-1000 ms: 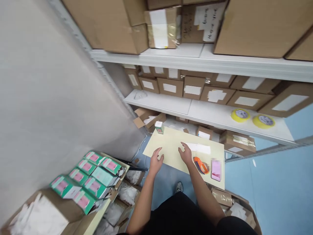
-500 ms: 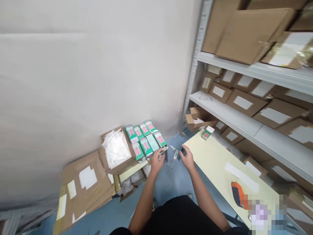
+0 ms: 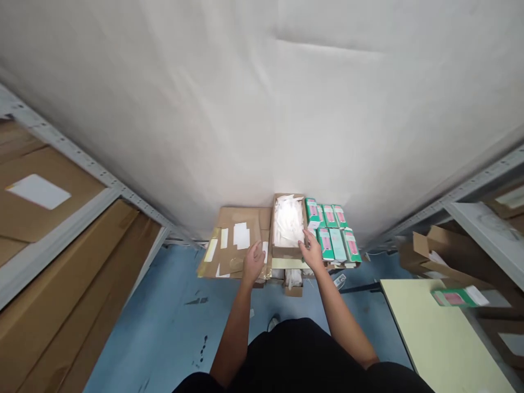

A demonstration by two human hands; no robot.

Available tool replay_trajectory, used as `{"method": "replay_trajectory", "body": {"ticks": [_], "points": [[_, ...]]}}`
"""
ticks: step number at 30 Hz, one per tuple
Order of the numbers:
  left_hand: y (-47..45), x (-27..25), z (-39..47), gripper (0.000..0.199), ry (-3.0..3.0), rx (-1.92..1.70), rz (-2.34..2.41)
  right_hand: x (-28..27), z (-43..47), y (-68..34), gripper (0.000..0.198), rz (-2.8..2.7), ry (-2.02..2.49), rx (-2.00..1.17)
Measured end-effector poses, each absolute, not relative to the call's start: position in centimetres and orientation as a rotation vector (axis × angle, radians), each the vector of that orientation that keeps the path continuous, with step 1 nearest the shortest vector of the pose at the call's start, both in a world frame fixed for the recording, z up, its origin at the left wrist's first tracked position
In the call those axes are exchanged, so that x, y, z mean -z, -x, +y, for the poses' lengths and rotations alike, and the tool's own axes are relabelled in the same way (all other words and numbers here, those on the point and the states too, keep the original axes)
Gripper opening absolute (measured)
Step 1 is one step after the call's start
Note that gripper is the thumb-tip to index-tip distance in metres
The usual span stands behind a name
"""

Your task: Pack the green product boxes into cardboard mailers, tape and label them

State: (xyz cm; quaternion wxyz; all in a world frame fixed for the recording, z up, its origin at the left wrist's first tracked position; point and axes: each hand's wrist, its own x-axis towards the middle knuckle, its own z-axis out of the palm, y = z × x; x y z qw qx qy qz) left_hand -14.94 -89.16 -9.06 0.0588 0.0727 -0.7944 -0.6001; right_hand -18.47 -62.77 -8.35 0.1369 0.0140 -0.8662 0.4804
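My left hand [image 3: 254, 263] hovers over the right part of a flat cardboard sheet [image 3: 231, 254] that carries white labels. Its fingers are loosely bent and nothing shows in them. My right hand [image 3: 311, 252] is at the near right corner of an open cardboard box [image 3: 286, 252]; thumb and fingers are apart, and whether they touch the box I cannot tell. White packets [image 3: 289, 221] fill that box. Close on its right stand green-and-pink boxes [image 3: 327, 243] in two rows, one of them partly hidden behind my right hand.
To the right, a pale yellow table [image 3: 442, 344] bears a single green box [image 3: 458, 296]. An open carton [image 3: 442, 254] stands behind it by the shelving. Shelves with large cartons [image 3: 61, 295] line the left side. A carton with clear bags [image 3: 293, 289] is on the blue floor [image 3: 164, 322].
My view has swung left, from the shelving and yellow table to the wall bench. Both hands have gone from the bench's right end to the cardboard sheet and the box of white packets.
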Motion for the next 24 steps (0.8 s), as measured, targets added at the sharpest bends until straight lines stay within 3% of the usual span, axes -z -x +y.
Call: {"method": "replay_trajectory", "body": {"ticks": [8,17,24], "points": [[15.4,10.9,-96.9,0.053,-0.533,1.779,-2.315,9.9,-71.4,24.5,0.058,-2.625,-0.319,-1.439],[18.6,14.0,-100.7,0.06,-0.736,1.714,-2.383,15.7,-77.0,30.6,0.066,-2.828,-0.516,-1.555],[21.4,17.4,-105.2,0.061,-0.941,1.656,-2.531,20.0,-81.0,32.1,0.067,-3.16,-0.51,-1.456]]}}
